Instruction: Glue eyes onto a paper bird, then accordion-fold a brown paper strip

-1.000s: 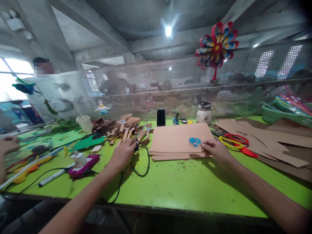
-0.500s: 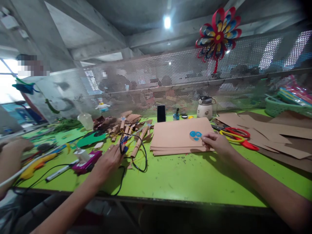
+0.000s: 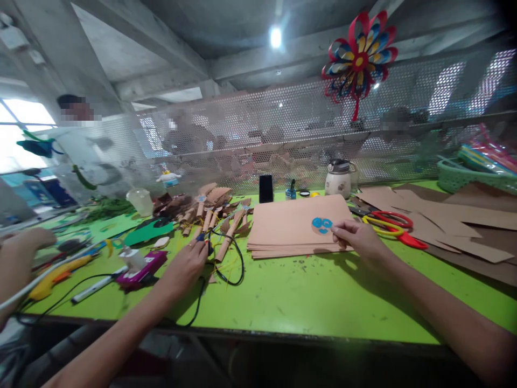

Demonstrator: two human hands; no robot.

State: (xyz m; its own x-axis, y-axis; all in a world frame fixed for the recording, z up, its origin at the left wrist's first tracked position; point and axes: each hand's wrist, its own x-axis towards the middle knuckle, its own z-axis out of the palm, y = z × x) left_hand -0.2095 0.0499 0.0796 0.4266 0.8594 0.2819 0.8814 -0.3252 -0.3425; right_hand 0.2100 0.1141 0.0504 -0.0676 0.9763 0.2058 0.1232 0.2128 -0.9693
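My left hand (image 3: 186, 264) is closed on a black cable (image 3: 228, 269) with a small blue-tipped tool at its end, held just above the green table (image 3: 283, 296). The cable loops on the table to the right of that hand. My right hand (image 3: 355, 237) rests on the near right corner of a stack of tan paper sheets (image 3: 291, 223), fingers pinched at its edge. Small blue round pieces (image 3: 322, 224) lie on the stack just left of those fingers.
Red and yellow scissors (image 3: 390, 222) lie right of the stack, with brown card sheets (image 3: 444, 221) beyond. Rolled brown paper pieces (image 3: 210, 213) pile at the back left. A magenta device (image 3: 141, 267) and a yellow glue gun (image 3: 56, 272) sit left, near another person's hand (image 3: 20, 253).
My left hand pulled back from the rolled paper pile toward me and lifted the black cable with its blue tip. My right hand stayed on the stack's corner.
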